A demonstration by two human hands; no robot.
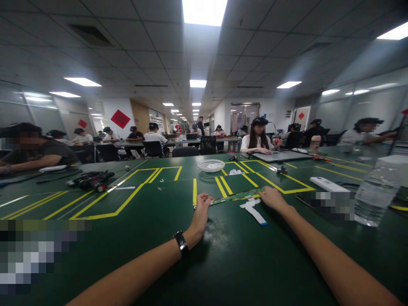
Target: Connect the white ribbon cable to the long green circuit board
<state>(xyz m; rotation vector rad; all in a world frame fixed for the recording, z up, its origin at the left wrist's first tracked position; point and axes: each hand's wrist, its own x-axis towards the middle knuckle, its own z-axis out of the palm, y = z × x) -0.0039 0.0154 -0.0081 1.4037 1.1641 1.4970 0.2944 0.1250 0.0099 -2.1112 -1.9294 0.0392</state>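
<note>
A long, narrow green circuit board [234, 197] spans the gap between my two hands, just over the table. My left hand [201, 212], with a watch on its wrist, pinches the board's left end. At the other end, the fingers of my right hand [270, 198] are closed on the board. From the board's right half a white ribbon cable [254, 211] with a blue tip hangs down toward the table. The fingertips of both hands are partly hidden.
On the green table [143, 255] run yellow tape lines. Beyond the board stands a white basket [211, 165]. To the right are a water bottle [378, 191], a white device [330, 185] and cables; black gear [91, 180] lies at left. A person [258, 138] sits opposite.
</note>
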